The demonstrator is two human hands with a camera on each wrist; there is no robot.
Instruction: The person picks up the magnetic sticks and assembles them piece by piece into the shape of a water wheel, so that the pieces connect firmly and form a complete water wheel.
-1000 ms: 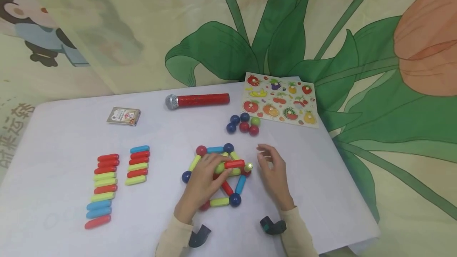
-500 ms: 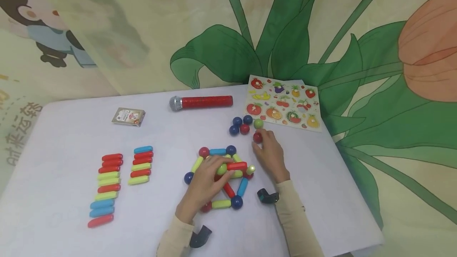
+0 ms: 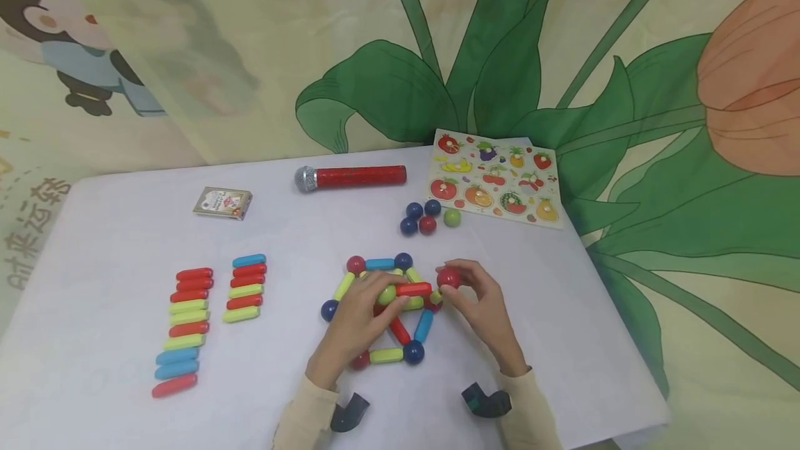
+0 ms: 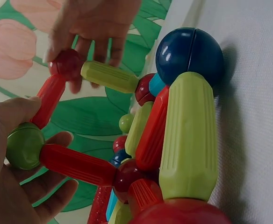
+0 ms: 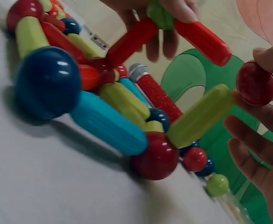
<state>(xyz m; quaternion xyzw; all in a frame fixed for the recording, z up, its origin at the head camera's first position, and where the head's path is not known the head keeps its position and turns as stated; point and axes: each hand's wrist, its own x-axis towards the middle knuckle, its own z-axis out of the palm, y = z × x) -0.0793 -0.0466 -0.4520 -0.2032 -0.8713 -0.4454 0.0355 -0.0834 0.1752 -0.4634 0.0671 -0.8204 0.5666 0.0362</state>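
My left hand (image 3: pixel 356 314) holds a green ball (image 5: pixel 161 17) between thumb and fingers, above a flat frame of coloured rods and balls (image 3: pixel 385 355). From that ball one red rod (image 4: pixel 78 164) slopes down to the frame, and another red rod (image 3: pixel 414 289) points right with its end free in the right wrist view. My right hand (image 3: pixel 490 307) pinches a red ball (image 3: pixel 448 277) by thumb and fingertips. This ball is close to the upper end of a tilted yellow-green rod (image 5: pixel 201 116); whether they touch I cannot tell. The left fingers partly cover the frame.
Loose balls (image 3: pixel 428 225) lie behind the frame, near a fruit picture board (image 3: pixel 494 176). A red microphone (image 3: pixel 359 176) and a card box (image 3: pixel 223 202) are at the back. Two columns of loose rods (image 3: pixel 187 316) lie at left. Black curved pieces (image 3: pixel 486 401) sit by both wrists.
My right hand reached to the loose balls, took a red one, and brought it back beside the frame's right side. My left hand stays on the green ball.
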